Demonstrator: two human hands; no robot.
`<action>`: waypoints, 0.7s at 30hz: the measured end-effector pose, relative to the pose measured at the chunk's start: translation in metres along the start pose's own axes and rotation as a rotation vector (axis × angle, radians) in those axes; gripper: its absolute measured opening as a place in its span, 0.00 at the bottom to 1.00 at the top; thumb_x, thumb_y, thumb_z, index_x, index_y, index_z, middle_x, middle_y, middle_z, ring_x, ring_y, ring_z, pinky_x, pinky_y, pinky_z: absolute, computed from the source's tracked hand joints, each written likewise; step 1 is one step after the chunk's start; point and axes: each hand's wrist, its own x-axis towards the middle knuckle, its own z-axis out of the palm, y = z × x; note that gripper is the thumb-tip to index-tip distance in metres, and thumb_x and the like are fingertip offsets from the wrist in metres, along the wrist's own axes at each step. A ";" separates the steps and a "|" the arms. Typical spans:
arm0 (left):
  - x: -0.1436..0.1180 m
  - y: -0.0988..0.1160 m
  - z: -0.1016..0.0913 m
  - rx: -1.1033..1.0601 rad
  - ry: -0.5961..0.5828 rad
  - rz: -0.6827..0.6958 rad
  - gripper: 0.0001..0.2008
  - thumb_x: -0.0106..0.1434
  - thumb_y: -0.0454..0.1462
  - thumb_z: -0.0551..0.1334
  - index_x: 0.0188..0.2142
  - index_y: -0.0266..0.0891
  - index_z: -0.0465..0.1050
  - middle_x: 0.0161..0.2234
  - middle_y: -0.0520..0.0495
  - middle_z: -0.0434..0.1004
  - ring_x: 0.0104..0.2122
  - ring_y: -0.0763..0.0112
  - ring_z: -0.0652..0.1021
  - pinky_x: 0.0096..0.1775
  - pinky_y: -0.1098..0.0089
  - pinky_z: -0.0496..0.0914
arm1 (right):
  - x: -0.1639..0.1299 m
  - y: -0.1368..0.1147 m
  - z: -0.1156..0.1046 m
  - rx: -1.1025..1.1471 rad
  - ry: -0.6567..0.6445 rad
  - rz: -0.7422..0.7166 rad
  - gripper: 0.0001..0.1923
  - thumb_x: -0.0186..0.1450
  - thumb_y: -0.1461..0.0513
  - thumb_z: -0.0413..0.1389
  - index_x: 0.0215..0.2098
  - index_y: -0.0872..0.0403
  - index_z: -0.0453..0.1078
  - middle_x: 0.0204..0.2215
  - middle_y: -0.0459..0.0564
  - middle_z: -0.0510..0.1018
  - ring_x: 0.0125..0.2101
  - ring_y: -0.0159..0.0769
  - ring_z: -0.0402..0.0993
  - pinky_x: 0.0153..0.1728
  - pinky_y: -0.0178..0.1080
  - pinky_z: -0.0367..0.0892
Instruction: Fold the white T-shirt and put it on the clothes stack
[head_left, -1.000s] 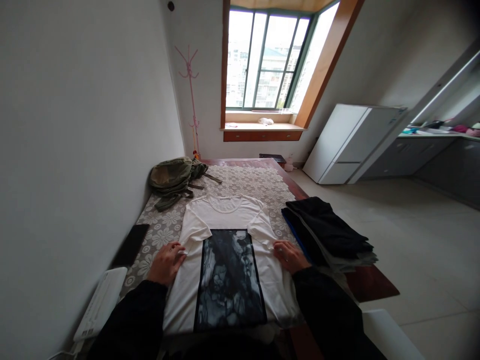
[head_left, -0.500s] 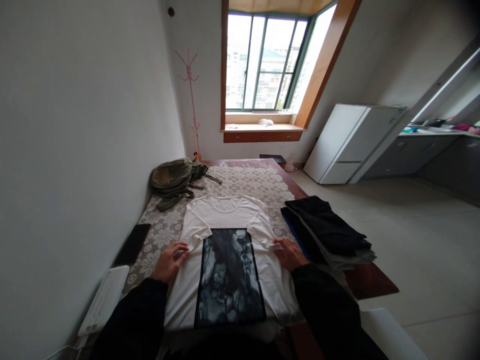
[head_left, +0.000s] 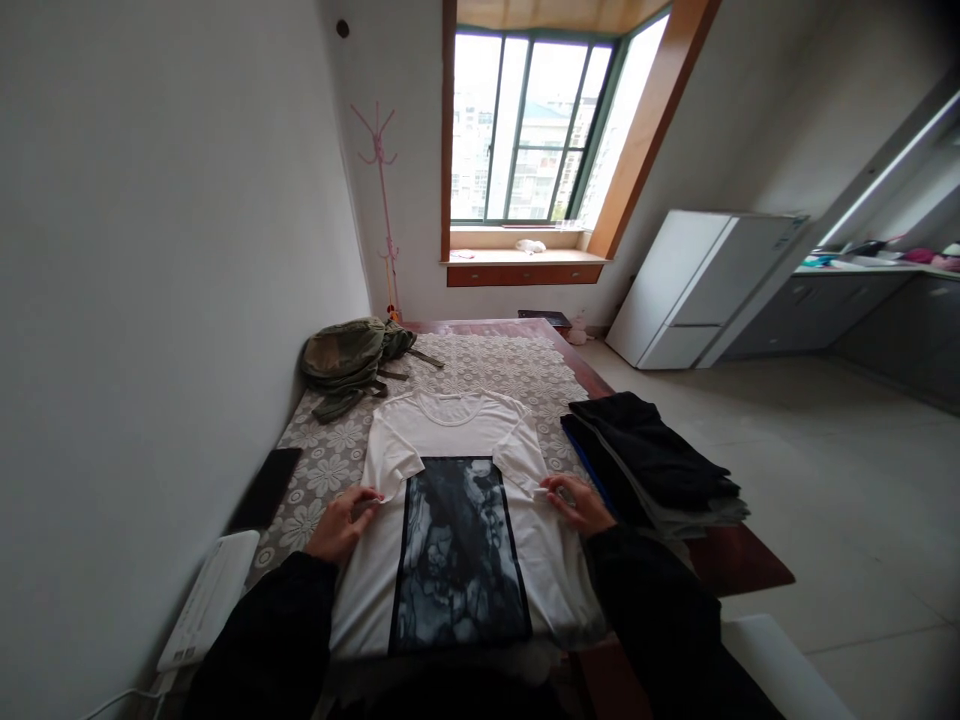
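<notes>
A white T-shirt [head_left: 461, 430] with a dark marbled panel printed on its front lies flat, neckline away from me. Both its sleeves are laid inward over the chest. At the left side, my left hand [head_left: 346, 523] pinches the shirt near its sleeve hem, thumb and fingers close together. On the opposite side my right hand [head_left: 581, 505] pinches the other sleeve's edge. The shirt's bottom part runs toward my body, and its near end is in shadow.
A patterned lace cloth [head_left: 487, 360] covers the table. Folded dark clothes [head_left: 649, 450] are stacked at the right edge. A green backpack [head_left: 345, 355] rests at the back left. Along the left wall lie a black flat object [head_left: 266, 488] and a white device [head_left: 210, 600] with a cable.
My right hand's fingertips have shifted slightly left, further onto the shirt's sleeve edge. The left fingertips have moved slightly right. The shirt lies almost the same.
</notes>
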 end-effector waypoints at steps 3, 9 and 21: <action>-0.002 -0.002 -0.002 0.102 -0.037 0.057 0.14 0.63 0.38 0.58 0.46 0.45 0.76 0.51 0.46 0.82 0.57 0.59 0.76 0.62 0.56 0.67 | 0.003 -0.010 -0.002 -0.121 -0.009 -0.048 0.09 0.68 0.56 0.54 0.39 0.48 0.74 0.47 0.53 0.82 0.53 0.48 0.75 0.62 0.56 0.59; -0.010 -0.014 -0.007 0.278 0.061 0.121 0.22 0.56 0.28 0.55 0.48 0.43 0.74 0.50 0.45 0.79 0.55 0.59 0.75 0.59 0.56 0.69 | 0.052 -0.082 0.025 -0.190 -0.252 -0.032 0.10 0.70 0.57 0.54 0.40 0.49 0.77 0.40 0.50 0.83 0.41 0.39 0.78 0.46 0.40 0.67; -0.006 -0.001 0.002 0.463 -0.023 0.147 0.08 0.66 0.33 0.59 0.39 0.44 0.76 0.44 0.46 0.81 0.47 0.60 0.77 0.51 0.60 0.69 | 0.177 -0.166 0.137 -0.294 -0.484 0.061 0.14 0.68 0.51 0.57 0.40 0.51 0.78 0.40 0.53 0.83 0.41 0.42 0.78 0.34 0.36 0.62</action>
